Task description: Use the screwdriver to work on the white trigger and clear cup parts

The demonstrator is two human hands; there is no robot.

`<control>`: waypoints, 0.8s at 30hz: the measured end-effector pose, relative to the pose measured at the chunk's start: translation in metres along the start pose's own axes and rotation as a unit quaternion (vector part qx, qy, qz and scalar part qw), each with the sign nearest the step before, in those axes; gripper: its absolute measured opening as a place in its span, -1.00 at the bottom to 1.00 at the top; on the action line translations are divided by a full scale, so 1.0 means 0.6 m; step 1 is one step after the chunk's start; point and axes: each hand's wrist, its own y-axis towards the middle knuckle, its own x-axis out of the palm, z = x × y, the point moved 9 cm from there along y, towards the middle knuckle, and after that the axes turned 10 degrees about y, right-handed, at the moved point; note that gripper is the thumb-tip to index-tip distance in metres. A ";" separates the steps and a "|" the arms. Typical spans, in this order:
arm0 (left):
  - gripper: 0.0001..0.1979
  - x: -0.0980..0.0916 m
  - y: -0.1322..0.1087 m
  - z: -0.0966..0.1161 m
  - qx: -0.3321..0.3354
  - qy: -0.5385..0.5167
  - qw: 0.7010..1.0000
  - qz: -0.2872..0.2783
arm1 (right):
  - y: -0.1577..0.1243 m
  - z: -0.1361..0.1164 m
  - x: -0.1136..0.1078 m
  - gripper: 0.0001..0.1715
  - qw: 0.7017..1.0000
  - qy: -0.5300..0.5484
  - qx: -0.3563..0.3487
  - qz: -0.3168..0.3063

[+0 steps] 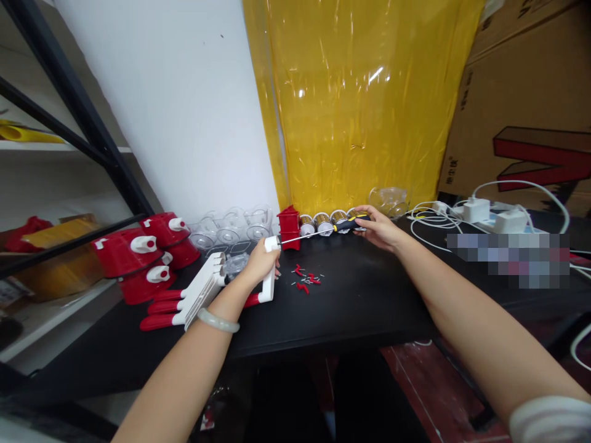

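Note:
My left hand (258, 266) is closed around a white crank handle (268, 286) with a red grip, holding it up over the black table. My right hand (381, 229) pinches a screwdriver (347, 224) by its black and yellow handle. The long metal shaft points left, and its tip meets the upper end of the crank handle; whether a screw sits there is too small to tell. Below the shaft lie several small red wing-shaped parts (302, 288) among loose screws (308, 281). More white handles with red grips (199, 296) lie left of my left hand.
Red housings (138, 253) are stacked at the left. Clear plastic cups (257, 223), red hopper-like parts (289, 226) and a row of metal drums (323, 223) line the back. White cables and chargers (476, 210) lie at the right. A black shelf frame (83, 104) borders the left side.

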 end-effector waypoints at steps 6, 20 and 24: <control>-0.64 0.006 -0.005 0.002 0.001 0.014 1.000 -0.008 | 0.008 0.005 -0.011 -0.56 0.999 -0.032 0.000 0.036; -0.64 0.005 -0.006 0.005 0.006 0.011 1.000 -0.005 | 0.012 0.011 -0.024 -0.55 0.987 -0.139 -0.009 0.084; -0.64 0.004 -0.008 0.006 0.005 0.016 1.000 -0.003 | 0.010 0.011 -0.019 -0.52 0.993 -0.085 -0.011 0.083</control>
